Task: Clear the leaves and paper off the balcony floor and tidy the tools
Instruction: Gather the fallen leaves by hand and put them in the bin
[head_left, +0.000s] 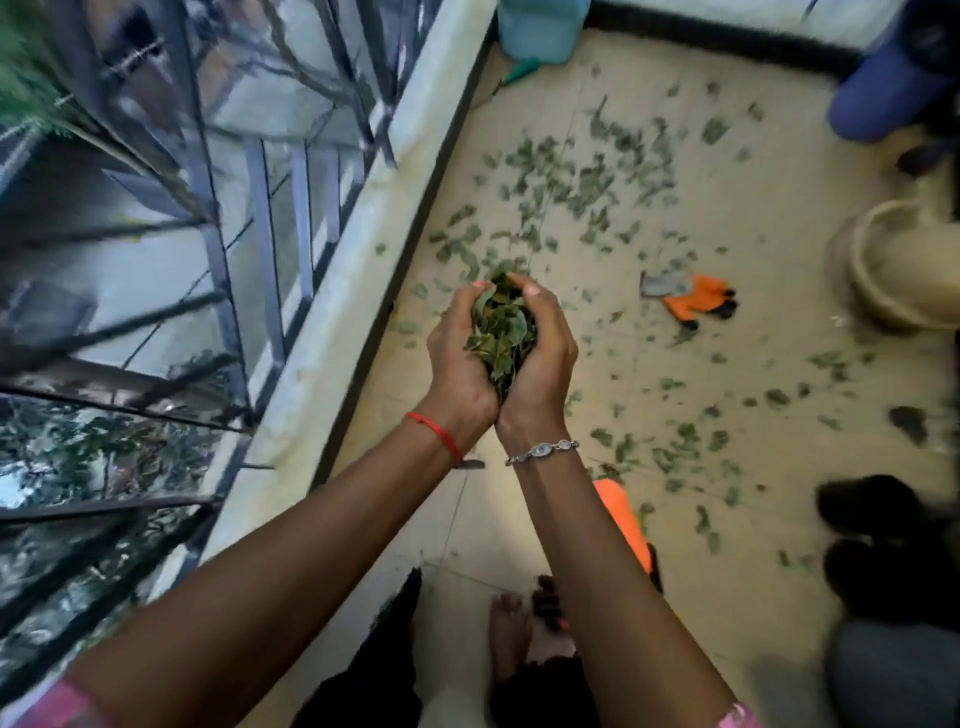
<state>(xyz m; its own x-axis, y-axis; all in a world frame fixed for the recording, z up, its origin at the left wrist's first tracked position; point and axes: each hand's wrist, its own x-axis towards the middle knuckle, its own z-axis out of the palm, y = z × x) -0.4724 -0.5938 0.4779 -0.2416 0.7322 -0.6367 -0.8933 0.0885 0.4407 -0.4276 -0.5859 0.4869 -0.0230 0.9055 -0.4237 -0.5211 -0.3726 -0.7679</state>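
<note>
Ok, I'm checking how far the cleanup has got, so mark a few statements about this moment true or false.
1. The left hand and right hand together cup a bunch of leaves. True.
2. The floor is free of leaves. False: scattered leaves cover much of it.
3. An orange glove lies on the floor. True.
4. The hands wear gloves. False: both are bare.

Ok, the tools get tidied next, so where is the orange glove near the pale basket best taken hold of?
Probably by its grey cuff, pinched from above on the railing side. The orange glove lies flat, its dark-tipped end splayed toward the basket, so the cuff is its one compact end. The left hand and right hand are full of leaves now.
</note>
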